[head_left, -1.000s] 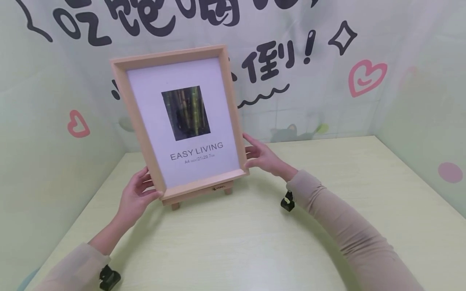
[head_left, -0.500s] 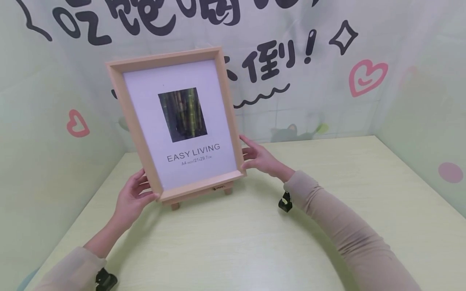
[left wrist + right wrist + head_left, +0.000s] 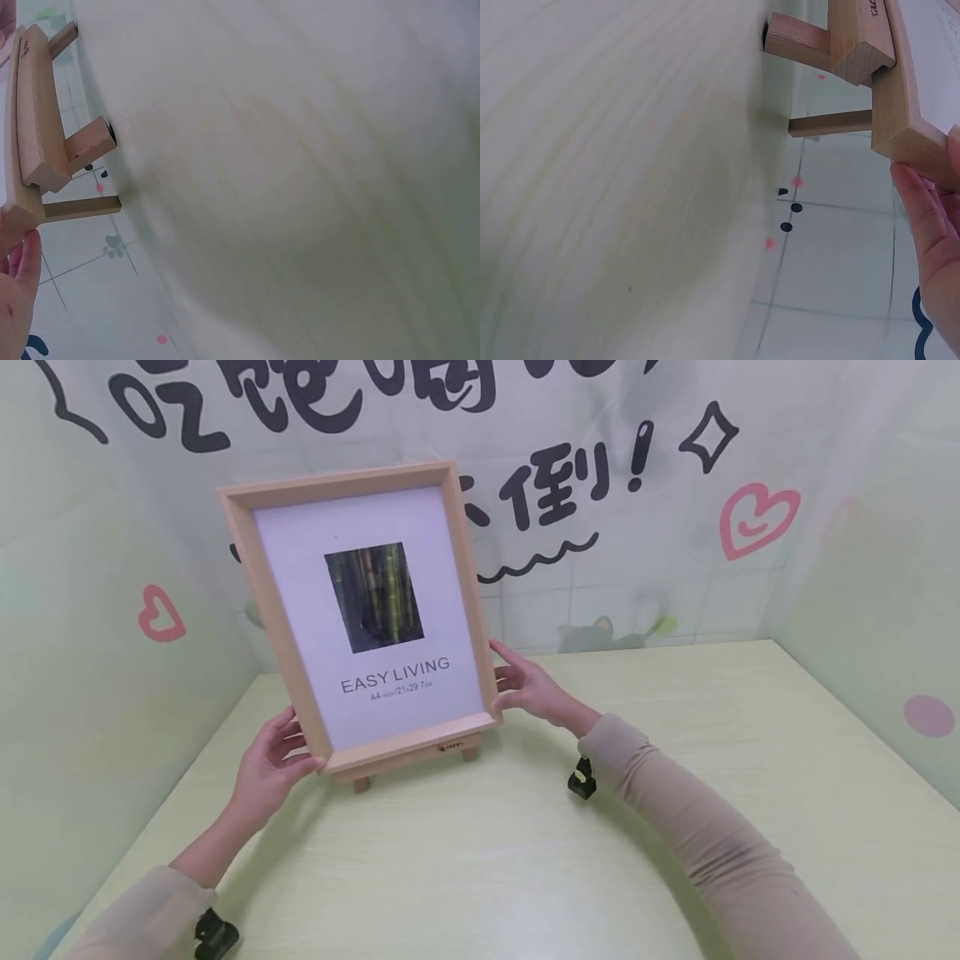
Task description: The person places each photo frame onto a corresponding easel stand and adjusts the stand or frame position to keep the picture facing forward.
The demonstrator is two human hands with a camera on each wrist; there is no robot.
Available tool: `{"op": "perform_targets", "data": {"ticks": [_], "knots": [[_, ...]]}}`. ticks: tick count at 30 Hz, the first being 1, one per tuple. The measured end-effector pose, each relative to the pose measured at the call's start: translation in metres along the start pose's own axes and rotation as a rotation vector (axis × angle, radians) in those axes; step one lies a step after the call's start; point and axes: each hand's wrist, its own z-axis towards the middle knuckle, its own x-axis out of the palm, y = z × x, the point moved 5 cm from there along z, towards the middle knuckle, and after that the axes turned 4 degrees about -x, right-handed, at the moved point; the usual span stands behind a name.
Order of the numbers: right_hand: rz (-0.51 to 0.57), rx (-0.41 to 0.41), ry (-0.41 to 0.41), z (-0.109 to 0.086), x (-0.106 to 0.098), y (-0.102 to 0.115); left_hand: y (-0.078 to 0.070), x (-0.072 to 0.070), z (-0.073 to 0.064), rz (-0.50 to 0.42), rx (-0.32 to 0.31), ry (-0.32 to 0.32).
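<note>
A light wooden picture frame (image 3: 412, 741), holding a white sheet with a bamboo picture (image 3: 375, 597) and the words "EASY LIVING", leans back on the ledge of a small wooden easel (image 3: 408, 763). My left hand (image 3: 266, 768) grips its lower left side, thumb at the front corner and fingers behind the edge. At the lower right side my right hand (image 3: 532, 692) holds it with the thumb near the front and fingers along the outer edge. Both wrist views show the easel's legs (image 3: 90, 142) standing on the table, with the frame's corner (image 3: 900, 124) over the ledge.
The pale wooden table (image 3: 480, 860) meets a fabric backdrop (image 3: 660, 568) with dark lettering, and similar side walls enclose it. A black clip-like piece (image 3: 582, 778) hangs below the right cuff, and another (image 3: 216, 935) below the left.
The picture frame has shifted slightly left along the easel's ledge, both hands moving with it. Its top has dropped a little. The easel stays in place.
</note>
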Motion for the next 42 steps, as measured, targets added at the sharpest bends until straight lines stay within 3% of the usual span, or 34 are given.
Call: {"op": "perform_targets", "data": {"ticks": [12,32,42], "knots": [[0.008,-0.011,-0.006,0.0047,0.0016,-0.0064,0.0081,-0.0036,0.0032,0.020,0.007,0.005],[-0.005,0.000,0.013,0.0019,0.0032,-0.0050,0.0089,-0.0043,0.0044,0.014,0.020,0.047],[0.007,-0.006,0.026,0.0041,0.0036,-0.0067,0.0099,-0.0058,0.0043,0.050,-0.011,0.056]]}}
